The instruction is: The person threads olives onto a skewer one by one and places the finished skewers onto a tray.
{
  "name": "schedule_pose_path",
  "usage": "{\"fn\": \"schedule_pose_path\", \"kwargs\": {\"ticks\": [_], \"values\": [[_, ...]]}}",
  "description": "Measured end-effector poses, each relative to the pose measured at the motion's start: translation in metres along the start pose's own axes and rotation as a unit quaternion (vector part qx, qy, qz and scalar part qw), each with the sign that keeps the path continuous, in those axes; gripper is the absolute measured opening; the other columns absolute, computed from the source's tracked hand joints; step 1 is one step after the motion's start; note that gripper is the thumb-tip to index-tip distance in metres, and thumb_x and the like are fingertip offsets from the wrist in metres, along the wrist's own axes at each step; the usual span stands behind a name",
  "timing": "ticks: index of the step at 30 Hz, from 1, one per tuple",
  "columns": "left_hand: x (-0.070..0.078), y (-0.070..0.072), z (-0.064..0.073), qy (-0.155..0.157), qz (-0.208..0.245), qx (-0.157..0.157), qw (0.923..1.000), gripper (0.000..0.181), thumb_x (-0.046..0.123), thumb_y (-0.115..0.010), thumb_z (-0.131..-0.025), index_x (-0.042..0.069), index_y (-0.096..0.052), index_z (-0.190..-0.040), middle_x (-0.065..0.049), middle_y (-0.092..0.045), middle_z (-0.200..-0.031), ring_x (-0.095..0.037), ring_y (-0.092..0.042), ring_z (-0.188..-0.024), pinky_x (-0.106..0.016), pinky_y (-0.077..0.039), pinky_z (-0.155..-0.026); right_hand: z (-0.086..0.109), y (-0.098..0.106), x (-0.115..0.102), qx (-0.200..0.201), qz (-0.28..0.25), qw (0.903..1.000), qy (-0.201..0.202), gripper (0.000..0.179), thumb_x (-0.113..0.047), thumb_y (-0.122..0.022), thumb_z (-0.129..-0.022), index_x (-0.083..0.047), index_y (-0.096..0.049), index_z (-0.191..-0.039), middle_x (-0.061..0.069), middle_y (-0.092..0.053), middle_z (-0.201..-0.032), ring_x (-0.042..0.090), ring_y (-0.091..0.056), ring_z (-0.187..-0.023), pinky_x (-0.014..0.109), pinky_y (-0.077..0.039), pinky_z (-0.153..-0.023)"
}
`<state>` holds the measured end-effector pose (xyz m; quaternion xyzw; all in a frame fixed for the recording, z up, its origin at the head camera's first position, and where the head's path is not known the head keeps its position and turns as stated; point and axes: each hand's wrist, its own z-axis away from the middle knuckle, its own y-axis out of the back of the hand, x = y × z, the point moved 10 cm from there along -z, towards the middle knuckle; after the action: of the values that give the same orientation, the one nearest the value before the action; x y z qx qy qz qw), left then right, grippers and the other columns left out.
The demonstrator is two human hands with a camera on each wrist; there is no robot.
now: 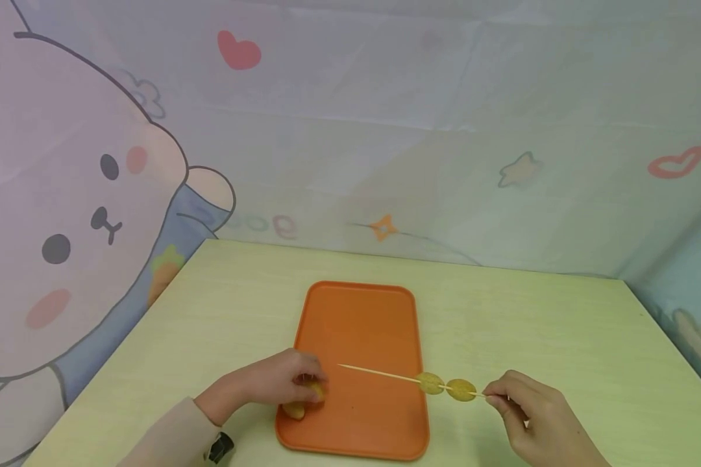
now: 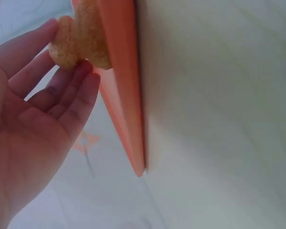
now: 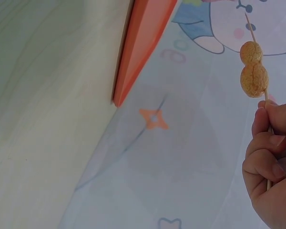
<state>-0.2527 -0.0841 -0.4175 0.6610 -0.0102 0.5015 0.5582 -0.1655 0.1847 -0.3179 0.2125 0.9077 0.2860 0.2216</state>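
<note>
My right hand (image 1: 534,415) pinches the blunt end of a wooden skewer (image 1: 380,372), just right of an orange tray (image 1: 365,324). Threaded on the skewer are two golden-brown, puffy balls (image 3: 254,80), close together. The pointed tip reaches left above the tray. At the tray's front left, my left hand (image 1: 286,379) has its fingers curled about a similar golden-brown ball (image 2: 64,43). A second loose ball (image 2: 91,38) lies against the tray's rim beside it. In the head view the left fingers partly cover these two.
The tray lies on a pale wooden table (image 1: 531,324), its long side running away from me. Behind the table hangs a cloth backdrop (image 1: 385,130) printed with a cartoon animal and hearts. A dark band (image 1: 219,447) sits at the left wrist.
</note>
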Motion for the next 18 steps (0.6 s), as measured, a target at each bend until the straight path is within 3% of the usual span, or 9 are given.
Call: {"fn": "schedule_pose_path", "kwargs": {"ticks": [11,18], "values": [[0.024,0.023,0.004,-0.055,-0.01,0.074,0.9957,0.026,0.016,-0.069,-0.09,0.001,-0.07,-0.111,0.005,-0.058,-0.097,-0.003,-0.054,-0.085,-0.023,-0.051,-0.078,-0.001,-0.002,0.0,-0.003,-0.003,1.0,0.003,0.03,-0.033,-0.046,-0.1,-0.013,-0.063,-0.085,-0.012,-0.051,-0.074,-0.007,-0.038,-0.06,0.005,-0.032,-0.051],[0.036,0.027,0.009,-0.085,0.011,0.107,0.9905,0.029,0.015,-0.069,-0.089,0.0,-0.068,-0.113,0.004,-0.058,-0.099,-0.004,-0.058,-0.089,-0.024,-0.053,-0.079,0.001,-0.006,0.002,-0.018,-0.004,0.9997,-0.018,0.029,-0.035,-0.045,-0.1,-0.016,-0.063,-0.086,-0.014,-0.051,-0.075,-0.008,-0.038,-0.06,0.004,-0.033,-0.051]]}}
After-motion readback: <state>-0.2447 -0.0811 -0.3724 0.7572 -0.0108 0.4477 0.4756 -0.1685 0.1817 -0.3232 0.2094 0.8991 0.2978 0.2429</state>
